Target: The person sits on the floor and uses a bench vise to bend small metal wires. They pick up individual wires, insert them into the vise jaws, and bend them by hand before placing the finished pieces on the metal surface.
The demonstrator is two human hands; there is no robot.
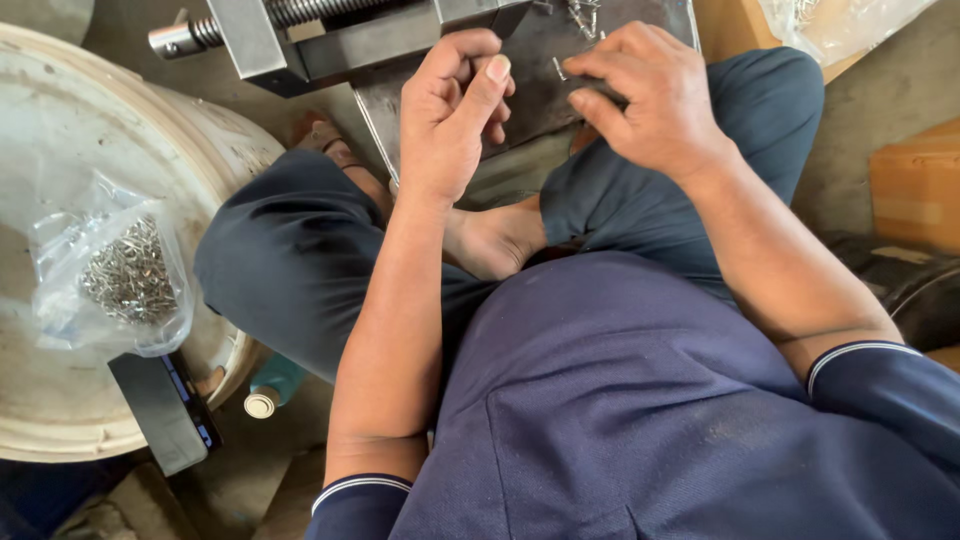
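Navy shirt [640, 420] nearest, both hands over a metal plate [540, 60].
Left hand [450, 110] curled nearly shut, contents unclear, at the plate's near edge; right hand [650, 100] pinches small metal pins [583, 18] lying on it.

This looks like a small workshop with work done on the floor. A heavy metal vise [300, 40] with a threaded screw stands on a steel plate [530, 60] on bare concrete. A clear bag of small metal parts [125, 275] lies on a white bucket lid [60, 400], near its right edge. Cardboard boxes [915, 185] sit at the right.
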